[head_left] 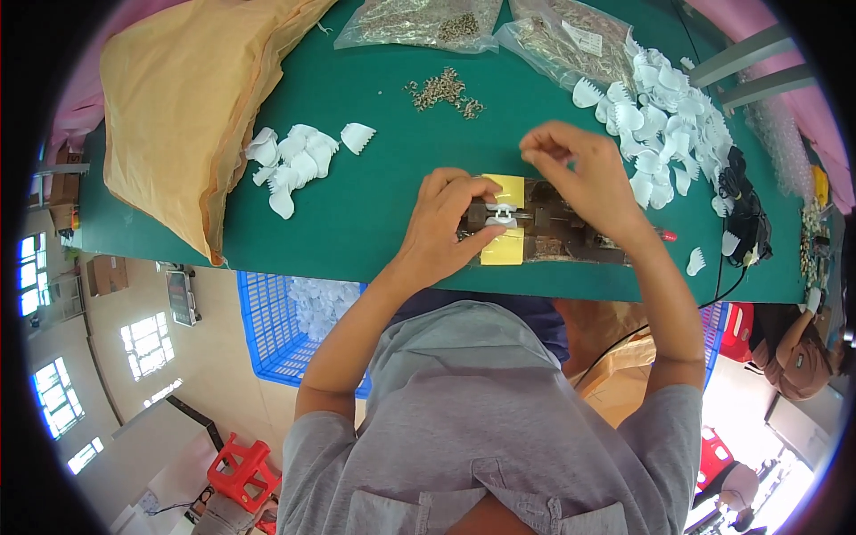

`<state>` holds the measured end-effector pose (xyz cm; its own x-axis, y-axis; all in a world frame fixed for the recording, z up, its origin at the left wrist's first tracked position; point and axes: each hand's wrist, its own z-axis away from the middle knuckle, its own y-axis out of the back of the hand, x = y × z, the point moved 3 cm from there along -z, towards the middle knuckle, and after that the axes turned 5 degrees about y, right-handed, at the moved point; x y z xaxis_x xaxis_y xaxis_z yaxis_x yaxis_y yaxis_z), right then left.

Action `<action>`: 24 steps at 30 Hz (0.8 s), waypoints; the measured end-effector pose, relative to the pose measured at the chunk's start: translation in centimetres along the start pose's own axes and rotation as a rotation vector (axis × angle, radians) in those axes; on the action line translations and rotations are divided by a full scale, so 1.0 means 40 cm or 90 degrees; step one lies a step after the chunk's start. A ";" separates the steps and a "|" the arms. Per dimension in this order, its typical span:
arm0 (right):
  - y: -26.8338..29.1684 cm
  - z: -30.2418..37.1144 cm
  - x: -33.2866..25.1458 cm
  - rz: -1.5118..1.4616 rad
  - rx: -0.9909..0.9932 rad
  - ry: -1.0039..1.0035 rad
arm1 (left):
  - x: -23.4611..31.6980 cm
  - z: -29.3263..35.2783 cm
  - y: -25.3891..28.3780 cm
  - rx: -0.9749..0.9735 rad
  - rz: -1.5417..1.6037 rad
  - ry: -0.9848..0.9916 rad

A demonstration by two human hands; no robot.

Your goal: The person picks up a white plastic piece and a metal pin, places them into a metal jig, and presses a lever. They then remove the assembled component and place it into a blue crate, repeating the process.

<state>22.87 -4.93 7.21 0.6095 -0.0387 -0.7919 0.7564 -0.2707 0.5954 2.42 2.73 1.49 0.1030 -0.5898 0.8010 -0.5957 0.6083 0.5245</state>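
Note:
On the green table in front of me lies a dark metal fixture point(547, 219) with yellow pads point(502, 247) on its left end. Between the pads sits a small white plastic piece point(502, 215). My left hand point(439, 223) reaches in from the left, thumb and index finger closed about this piece at the fixture's end. Raised over the fixture's right part, my right hand point(584, 169) has its fingers curled with thumb and index together. Whatever they may hold is too small to tell. Beyond the fixture lies a small heap of metal clips or springs point(446, 92).
White toothed plastic pieces form a small pile point(299, 159) at left and a large heap point(664, 116) at right. A big tan sack point(183, 116) stands far left. Clear bags point(419, 22) lie at the back, black cable point(744, 214) at right. A blue crate point(267, 330) stands below the table edge.

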 end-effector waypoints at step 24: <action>-0.075 -0.113 0.047 0.285 -0.042 0.092 | -0.010 0.001 -0.001 -0.017 0.050 -0.034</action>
<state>22.83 0.15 4.56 0.9022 -0.0018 -0.4312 0.4226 -0.1954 0.8850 2.35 2.92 1.14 0.0140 -0.5674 0.8233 -0.5788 0.6668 0.4694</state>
